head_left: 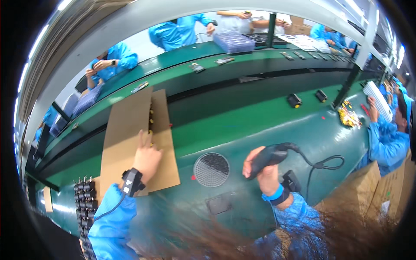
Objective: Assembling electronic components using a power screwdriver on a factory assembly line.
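Observation:
My right hand (pixel 265 175) is wrapped round a black corded barcode scanner (pixel 269 158), held above the green bench. A thick black cable (pixel 333 164) loops away from it to the right. My left hand (pixel 146 158) lies over brown cardboard sheets (pixel 125 125), its index and middle fingers stretched out and apart. Those fingertips are beside a narrow gap between the sheets, where a row of small black parts with yellow tips (pixel 151 115) shows. Most of what is between the sheets is hidden. A black device is strapped to each of my wrists.
A round dark mesh disc (pixel 211 170) lies on the bench between my hands. Rows of black parts (pixel 85 197) stand at the left. Two black-and-yellow parts (pixel 294 100) sit on the green belt. Yellow pieces in a bag (pixel 348 115) lie at right, near a co-worker (pixel 388 136).

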`<state>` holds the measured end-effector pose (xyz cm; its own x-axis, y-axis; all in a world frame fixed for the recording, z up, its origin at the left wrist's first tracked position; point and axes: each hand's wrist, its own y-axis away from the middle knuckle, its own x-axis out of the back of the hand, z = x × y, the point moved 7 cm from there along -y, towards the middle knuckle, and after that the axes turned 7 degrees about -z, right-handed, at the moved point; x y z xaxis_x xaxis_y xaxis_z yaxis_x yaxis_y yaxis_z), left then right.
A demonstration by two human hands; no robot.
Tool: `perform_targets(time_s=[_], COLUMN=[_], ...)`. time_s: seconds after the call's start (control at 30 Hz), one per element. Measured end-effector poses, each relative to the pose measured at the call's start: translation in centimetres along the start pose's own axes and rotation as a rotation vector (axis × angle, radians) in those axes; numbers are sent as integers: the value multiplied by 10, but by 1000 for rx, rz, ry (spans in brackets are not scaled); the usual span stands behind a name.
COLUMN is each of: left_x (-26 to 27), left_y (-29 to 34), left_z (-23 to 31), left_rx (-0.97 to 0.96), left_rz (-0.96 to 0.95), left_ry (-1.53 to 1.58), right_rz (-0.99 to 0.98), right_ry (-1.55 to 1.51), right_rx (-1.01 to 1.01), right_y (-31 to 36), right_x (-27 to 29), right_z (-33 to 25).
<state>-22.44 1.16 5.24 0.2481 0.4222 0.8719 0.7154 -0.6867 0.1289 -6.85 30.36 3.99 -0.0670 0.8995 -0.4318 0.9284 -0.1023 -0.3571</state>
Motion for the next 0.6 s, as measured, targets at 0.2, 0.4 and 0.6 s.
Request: perform_targets(time_s=[0.2, 0.4, 0.6], left_x=[-2, 11, -1], left_y=[-2, 9, 13], left_z=[3, -9, -6], left_rx=[3, 137, 94], left_rz=[2, 77, -8], left_ry=[-60, -76, -63], right_rz=[-8, -23, -33], right_ry=[-8, -6, -44], right_rx=[0, -15, -39], right_y=[-1, 3, -1], right_x=[0, -2, -6], right_z=[-4, -4, -1])
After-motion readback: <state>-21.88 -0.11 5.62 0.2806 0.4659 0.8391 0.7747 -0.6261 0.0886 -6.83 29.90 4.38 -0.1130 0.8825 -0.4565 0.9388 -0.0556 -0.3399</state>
